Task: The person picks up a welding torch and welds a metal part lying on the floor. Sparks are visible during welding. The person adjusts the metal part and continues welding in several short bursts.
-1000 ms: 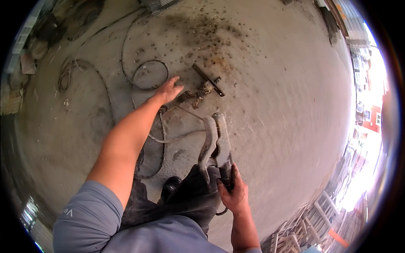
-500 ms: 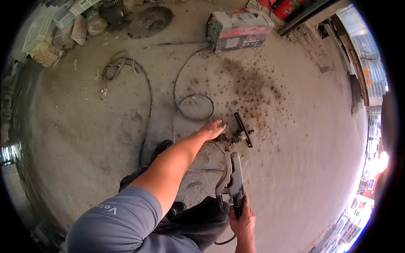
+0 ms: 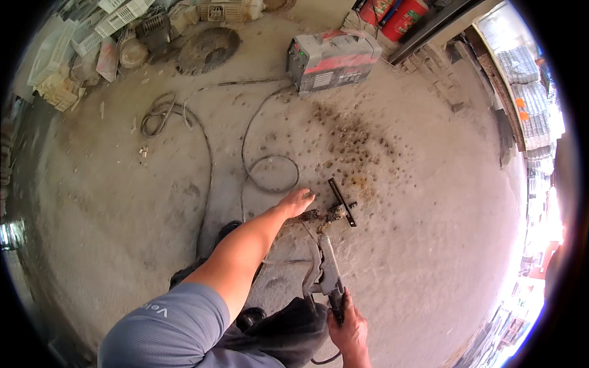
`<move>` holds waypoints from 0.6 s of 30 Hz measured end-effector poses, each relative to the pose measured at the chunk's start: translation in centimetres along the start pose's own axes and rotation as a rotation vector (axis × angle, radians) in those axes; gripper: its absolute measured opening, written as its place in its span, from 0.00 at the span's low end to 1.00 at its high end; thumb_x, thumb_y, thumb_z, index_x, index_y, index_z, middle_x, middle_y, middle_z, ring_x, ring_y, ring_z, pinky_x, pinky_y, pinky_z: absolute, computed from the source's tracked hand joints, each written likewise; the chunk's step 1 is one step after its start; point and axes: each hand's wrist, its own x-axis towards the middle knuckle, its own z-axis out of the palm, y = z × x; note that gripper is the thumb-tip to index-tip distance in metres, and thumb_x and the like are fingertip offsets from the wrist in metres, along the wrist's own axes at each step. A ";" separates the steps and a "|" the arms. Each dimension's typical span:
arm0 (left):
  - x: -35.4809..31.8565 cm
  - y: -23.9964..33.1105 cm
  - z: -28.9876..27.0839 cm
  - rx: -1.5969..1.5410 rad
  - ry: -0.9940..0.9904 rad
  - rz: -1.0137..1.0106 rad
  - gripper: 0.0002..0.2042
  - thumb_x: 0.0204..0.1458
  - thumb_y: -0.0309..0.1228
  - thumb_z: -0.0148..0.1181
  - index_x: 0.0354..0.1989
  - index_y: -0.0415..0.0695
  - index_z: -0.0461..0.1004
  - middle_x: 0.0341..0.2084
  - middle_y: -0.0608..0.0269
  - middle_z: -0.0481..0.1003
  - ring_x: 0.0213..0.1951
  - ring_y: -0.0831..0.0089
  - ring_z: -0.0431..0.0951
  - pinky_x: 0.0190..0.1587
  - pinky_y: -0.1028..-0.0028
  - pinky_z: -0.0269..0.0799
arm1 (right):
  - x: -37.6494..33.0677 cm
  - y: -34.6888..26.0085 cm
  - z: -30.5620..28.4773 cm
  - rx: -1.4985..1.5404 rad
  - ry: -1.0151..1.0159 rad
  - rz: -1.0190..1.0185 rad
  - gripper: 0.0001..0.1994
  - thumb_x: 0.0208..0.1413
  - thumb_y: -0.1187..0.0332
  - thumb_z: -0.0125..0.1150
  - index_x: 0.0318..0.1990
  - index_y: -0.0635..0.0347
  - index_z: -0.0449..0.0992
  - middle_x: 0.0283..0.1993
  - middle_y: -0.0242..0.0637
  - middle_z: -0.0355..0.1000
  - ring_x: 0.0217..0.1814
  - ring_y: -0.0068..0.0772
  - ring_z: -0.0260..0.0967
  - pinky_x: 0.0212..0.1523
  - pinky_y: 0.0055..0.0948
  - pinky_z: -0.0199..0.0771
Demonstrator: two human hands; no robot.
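My right hand [image 3: 348, 328] is wrapped round the dark handle of a grey welding electrode holder [image 3: 329, 270], its jaws pointing away from me. From the jaw tips a thin rod [image 3: 308, 230] slants up and left toward my left hand. That hand [image 3: 296, 203] reaches down to the near end of a rusty, lumpy metal piece [image 3: 335, 213]; its fingers are mostly hidden, so I cannot see whether they grip it. Across the far end of the rusty piece lies a flat black metal bar [image 3: 342, 201].
A grey and red welding machine [image 3: 334, 64] stands ahead, its cables [image 3: 274, 173] looped over the stained concrete floor [image 3: 423, 257]. Plastic crates [image 3: 52, 52] pile up at far left, near a round dark disc [image 3: 208, 50]. Red buckets [image 3: 405, 18] stand beside a post at far right.
The whole view has shifted, so the scene sits slightly lower and further left. Both hands keep nearly the same places relative to the metal pieces; the electrode holder tilts a little more to the left.
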 end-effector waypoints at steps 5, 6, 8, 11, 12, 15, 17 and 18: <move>-0.1 0.0 -0.7 -0.060 0.000 0.014 0.37 0.60 0.59 0.44 0.68 0.42 0.60 0.64 0.46 0.66 0.65 0.53 0.65 0.67 0.64 0.59 | 0.4 -1.2 -0.9 -0.027 -0.046 0.015 0.37 0.49 0.67 0.67 0.68 0.63 0.61 0.35 0.48 0.77 0.30 0.52 0.77 0.29 0.44 0.78; 0.0 -0.8 -0.5 -0.041 0.013 0.040 0.37 0.61 0.59 0.44 0.68 0.40 0.59 0.64 0.46 0.65 0.66 0.54 0.65 0.67 0.65 0.59 | 0.1 -1.1 -0.9 -0.041 -0.059 0.002 0.37 0.49 0.67 0.67 0.68 0.62 0.61 0.35 0.48 0.76 0.30 0.51 0.77 0.29 0.44 0.78; 0.2 -0.5 -0.6 -0.131 -0.001 0.022 0.37 0.61 0.58 0.44 0.68 0.39 0.59 0.64 0.46 0.65 0.66 0.55 0.64 0.67 0.65 0.59 | -0.1 -0.8 -0.9 -0.074 -0.072 -0.024 0.37 0.48 0.67 0.67 0.68 0.62 0.60 0.35 0.46 0.76 0.29 0.50 0.77 0.28 0.43 0.77; -0.4 0.8 -1.0 -0.136 -0.001 -0.013 0.36 0.62 0.57 0.44 0.68 0.39 0.59 0.65 0.45 0.64 0.67 0.55 0.63 0.68 0.64 0.57 | 0.0 -1.1 -1.7 -0.073 -0.064 -0.053 0.39 0.48 0.67 0.68 0.69 0.60 0.60 0.36 0.44 0.76 0.30 0.48 0.77 0.28 0.43 0.78; -0.5 1.3 -1.2 -0.116 -0.003 -0.026 0.36 0.62 0.57 0.44 0.68 0.39 0.59 0.65 0.45 0.64 0.68 0.55 0.62 0.68 0.63 0.56 | 0.3 -1.1 -1.9 -0.100 -0.089 -0.041 0.39 0.48 0.67 0.68 0.69 0.59 0.59 0.36 0.44 0.75 0.30 0.48 0.77 0.29 0.43 0.78; 0.2 -2.3 -2.5 -0.003 0.242 0.155 0.31 0.64 0.55 0.42 0.60 0.39 0.68 0.60 0.47 0.69 0.64 0.54 0.67 0.65 0.61 0.60 | 1.4 -1.6 -2.5 -0.136 -0.173 -0.051 0.39 0.49 0.66 0.67 0.70 0.56 0.58 0.36 0.44 0.75 0.30 0.49 0.76 0.30 0.44 0.77; -0.7 1.1 -2.8 -0.120 0.037 0.145 0.31 0.64 0.54 0.42 0.61 0.39 0.66 0.61 0.46 0.69 0.63 0.54 0.67 0.64 0.62 0.61 | 1.2 -1.5 -3.0 -0.112 -0.149 -0.019 0.39 0.50 0.65 0.66 0.71 0.55 0.58 0.36 0.44 0.74 0.31 0.51 0.76 0.30 0.45 0.77; -0.4 1.7 -3.6 -0.188 0.012 0.147 0.31 0.64 0.54 0.42 0.64 0.39 0.64 0.62 0.46 0.68 0.65 0.54 0.66 0.64 0.62 0.61 | 1.6 -1.5 -3.2 -0.124 -0.146 -0.019 0.38 0.50 0.65 0.66 0.71 0.54 0.58 0.36 0.44 0.74 0.31 0.51 0.76 0.30 0.45 0.76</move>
